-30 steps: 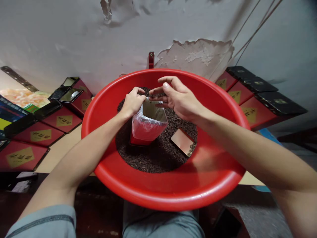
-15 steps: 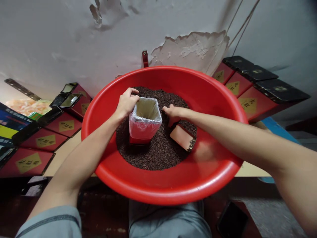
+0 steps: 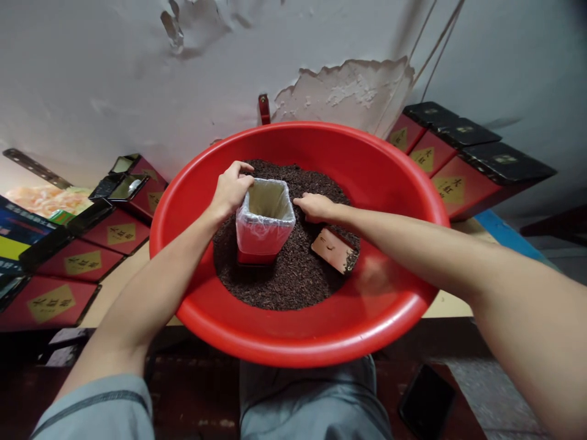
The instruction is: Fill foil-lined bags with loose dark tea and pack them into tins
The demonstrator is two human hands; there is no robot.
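Note:
A large red plastic basin [image 3: 316, 339] holds a bed of dark, twisted dried leaves that look like tea [image 3: 279, 290]. Upright in it, left of centre, stands a red square tin [image 3: 263, 235] lined with a clear plastic bag folded over its rim; the inside that shows has no leaves. My left hand [image 3: 233, 186] grips the tin's far left rim, thumb on the edge. Just right of the tin, low over the leaves, is my right hand [image 3: 314, 208], fingers curled together; what they hold is hidden. Below it lies a small pinkish rectangular piece [image 3: 334, 249], tilted, with leaves at its right end.
Red tins with yellow labels [image 3: 82, 263] stand at the left, some open. More red tins with black lids [image 3: 495, 162] stand at the right. A peeling wall [image 3: 339, 91] rises behind the basin. A dark phone-like object [image 3: 426, 400] lies at lower right.
My right hand has drawn its fingers closer together beside the tin. A few leaves now lie on the pinkish piece. My left hand stays on the tin; the view has shifted slightly.

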